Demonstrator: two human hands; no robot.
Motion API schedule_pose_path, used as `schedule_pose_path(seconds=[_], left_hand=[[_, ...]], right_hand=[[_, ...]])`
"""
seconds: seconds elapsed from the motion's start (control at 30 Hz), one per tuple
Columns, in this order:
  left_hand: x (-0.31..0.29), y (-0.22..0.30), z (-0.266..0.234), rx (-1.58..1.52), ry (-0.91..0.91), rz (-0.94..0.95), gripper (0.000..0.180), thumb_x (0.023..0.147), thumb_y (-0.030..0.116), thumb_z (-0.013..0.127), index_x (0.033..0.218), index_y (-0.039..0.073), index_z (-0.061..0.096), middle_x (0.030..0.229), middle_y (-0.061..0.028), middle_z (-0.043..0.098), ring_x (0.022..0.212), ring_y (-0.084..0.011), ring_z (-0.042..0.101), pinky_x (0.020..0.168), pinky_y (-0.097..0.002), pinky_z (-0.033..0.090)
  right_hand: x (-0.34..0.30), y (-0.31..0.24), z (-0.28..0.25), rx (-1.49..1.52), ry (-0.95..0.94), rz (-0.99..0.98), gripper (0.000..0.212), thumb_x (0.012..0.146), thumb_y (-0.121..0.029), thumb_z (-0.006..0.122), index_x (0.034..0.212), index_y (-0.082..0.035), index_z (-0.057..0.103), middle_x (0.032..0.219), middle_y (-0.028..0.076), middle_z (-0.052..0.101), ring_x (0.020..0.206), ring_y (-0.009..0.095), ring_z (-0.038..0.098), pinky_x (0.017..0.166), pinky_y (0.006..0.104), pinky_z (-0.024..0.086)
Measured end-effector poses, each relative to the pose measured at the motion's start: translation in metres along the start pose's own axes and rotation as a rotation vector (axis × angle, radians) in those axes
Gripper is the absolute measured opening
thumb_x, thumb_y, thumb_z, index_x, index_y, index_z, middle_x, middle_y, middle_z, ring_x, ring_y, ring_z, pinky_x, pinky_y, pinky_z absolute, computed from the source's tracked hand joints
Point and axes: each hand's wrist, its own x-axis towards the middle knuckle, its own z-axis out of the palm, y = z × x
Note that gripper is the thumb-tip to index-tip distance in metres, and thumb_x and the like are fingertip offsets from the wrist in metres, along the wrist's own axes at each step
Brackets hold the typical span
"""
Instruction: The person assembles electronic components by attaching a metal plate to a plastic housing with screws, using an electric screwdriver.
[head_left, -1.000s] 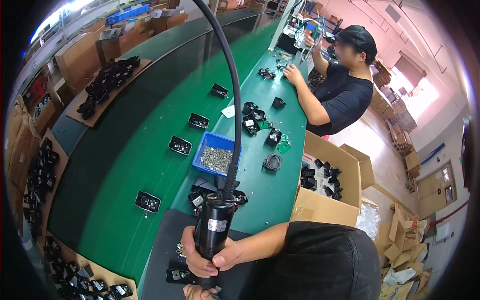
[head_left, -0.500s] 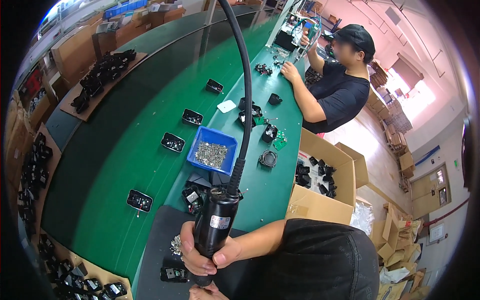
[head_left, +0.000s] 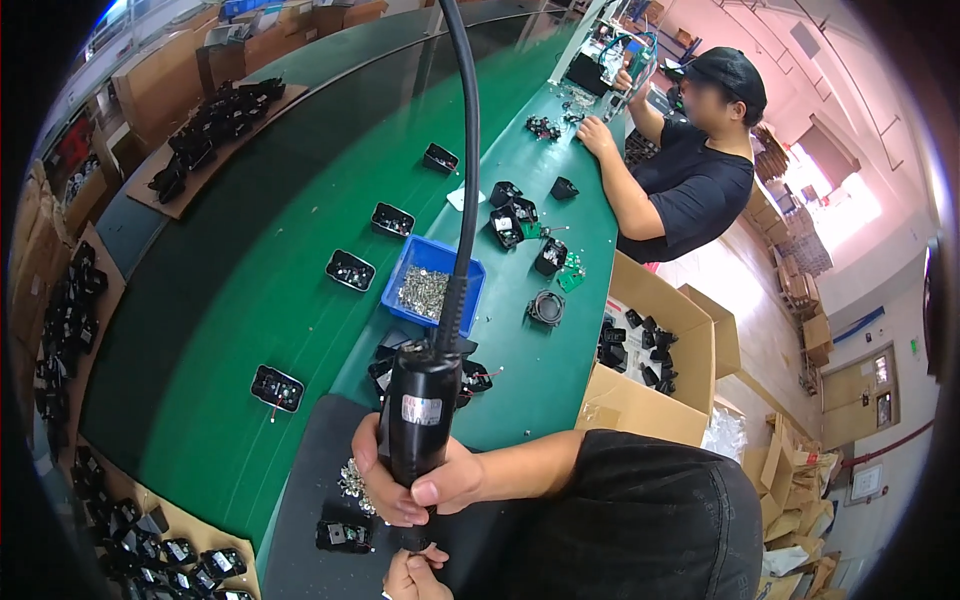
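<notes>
Workshop with a long green worktop (head_left: 230, 300) sweeping across the frame, and the corded tool's standing straighter than half a second ago.
Dark mat (head_left: 310, 480) toward the lower left; over it, lower middle, is the black corded tool (head_left: 420, 405), long axis near vertical where it leaned right before, cord end up, working end down. Probably means it's getting squared up. Right hand (head_left: 450, 475) is wrapped firmly round it; left hand (head_left: 413, 578), bottom edge, has fingertips by the tool's lower end, can't tell if they're pinching anything. Open black case (head_left: 343, 536) sits just left.
</notes>
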Motion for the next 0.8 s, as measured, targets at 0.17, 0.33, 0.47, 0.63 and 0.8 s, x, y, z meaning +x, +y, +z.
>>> schedule_pose_path(seconds=[0.17, 0.33, 0.47, 0.63, 0.8], left_hand=[[0.014, 0.013, -0.007, 0.182, -0.098, 0.194, 0.024, 0.096, 0.014, 0.053, 0.088, -0.006, 0.063, 0.078, -0.0138, 0.065, 0.068, -0.0233, 0.061, 0.069, -0.0358, 0.050], [0.019, 0.015, -0.006, 0.633, 0.050, 0.717, 0.013, 0.092, 0.004, 0.057, 0.091, -0.006, 0.065, 0.077, -0.0168, 0.063, 0.067, -0.0317, 0.060, 0.069, -0.0414, 0.050], [0.008, 0.001, -0.013, 0.606, 0.144, 0.574, 0.022, 0.085, 0.012, 0.069, 0.099, -0.006, 0.065, 0.081, -0.0185, 0.064, 0.071, -0.0347, 0.061, 0.071, -0.0439, 0.050], [0.024, 0.000, -0.019, 0.755, 0.117, 0.665, 0.033, 0.076, 0.006, 0.073, 0.107, -0.002, 0.066, 0.092, -0.0112, 0.069, 0.084, -0.0233, 0.064, 0.072, -0.0352, 0.047], [0.032, 0.016, -0.049, 0.624, 0.264, 0.713, 0.042, 0.074, 0.023, 0.077, 0.108, 0.002, 0.065, 0.107, -0.0119, 0.067, 0.094, -0.0252, 0.064, 0.078, -0.0349, 0.045]], right_hand=[[0.003, -0.001, -0.001, 0.016, -0.002, -0.004, 0.047, 0.080, -0.017, 0.068, 0.115, -0.002, 0.040, 0.065, 0.005, 0.050, 0.050, 0.011, 0.049, 0.048, 0.0246, 0.043], [-0.001, -0.003, 0.001, -0.012, 0.031, 0.008, 0.048, 0.079, -0.015, 0.069, 0.116, -0.002, 0.040, 0.067, 0.005, 0.050, 0.052, 0.012, 0.050, 0.050, 0.0252, 0.043], [-0.001, 0.010, 0.000, -0.030, 0.036, -0.006, 0.048, 0.079, -0.014, 0.069, 0.116, -0.003, 0.040, 0.068, 0.005, 0.049, 0.055, 0.013, 0.050, 0.052, 0.0270, 0.043], [0.001, 0.013, 0.000, -0.101, 0.048, -0.081, 0.049, 0.081, -0.021, 0.072, 0.118, -0.011, 0.041, 0.067, 0.002, 0.048, 0.055, 0.014, 0.049, 0.053, 0.0288, 0.040], [0.009, 0.017, 0.006, -0.285, 0.065, -0.042, 0.045, 0.082, -0.021, 0.073, 0.113, -0.017, 0.039, 0.072, -0.003, 0.050, 0.057, 0.012, 0.052, 0.055, 0.0277, 0.041]])
